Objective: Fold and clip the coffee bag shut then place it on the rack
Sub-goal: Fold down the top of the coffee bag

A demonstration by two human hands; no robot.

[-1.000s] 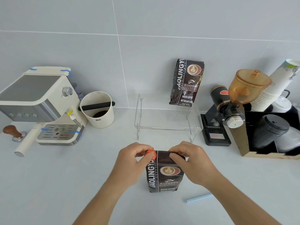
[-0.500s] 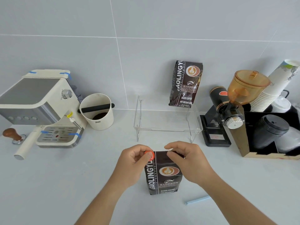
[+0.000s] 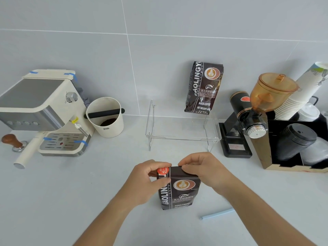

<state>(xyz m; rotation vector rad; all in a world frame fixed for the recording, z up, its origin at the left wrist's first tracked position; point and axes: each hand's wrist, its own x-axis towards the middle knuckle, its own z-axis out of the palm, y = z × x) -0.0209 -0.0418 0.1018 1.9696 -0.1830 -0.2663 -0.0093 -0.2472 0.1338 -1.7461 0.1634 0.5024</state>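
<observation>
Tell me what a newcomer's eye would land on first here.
Front and centre, the left hand and right hand pinch the folded top of a dark coffee bag standing on the counter. Behind it a second bag stands on the clear rack against the wall. An espresso machine sits at far left and a grinder at right.

The coffee bag [image 3: 179, 189] is dark, faintly glossy foil-like film with an orange sticker [image 3: 163, 170]. The rack [image 3: 182, 130] is clear, shiny acrylic. The bench [image 3: 71, 192] is smooth, matt pale grey; the wall tiles [image 3: 88, 59] are matt too. The espresso machine [image 3: 44, 110] pairs cream plastic with brushed metal, and the tamper [image 3: 12, 142] has a wooden handle on a metal base
</observation>
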